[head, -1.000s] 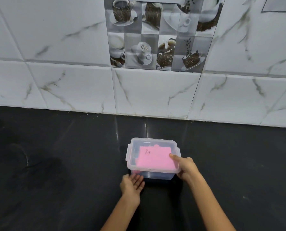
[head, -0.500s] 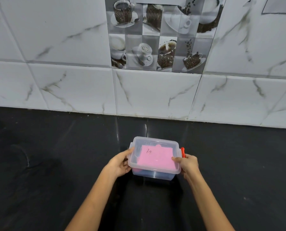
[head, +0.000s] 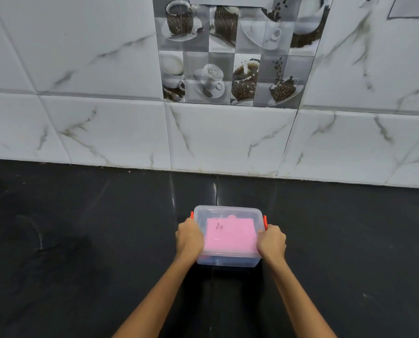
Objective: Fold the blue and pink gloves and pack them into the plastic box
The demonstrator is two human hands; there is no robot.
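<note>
The box (head: pixel 228 236) sits on the black counter (head: pixel 81 264), lid on, pink glove (head: pixel 230 236) folded inside (a blue shade shows beneath). The left hand (head: pixel 188 237) and right hand (head: pixel 272 242) curl over its ends at the orange clips (head: pixel 265 222). Uneven pressing could leave one clip unlatched or skid the box.

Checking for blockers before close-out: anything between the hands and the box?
Nothing visible. The left hand and right hand already grip the sides of the plastic box, lid on, pink glove inside. The orange latches sit at both ends.
</note>
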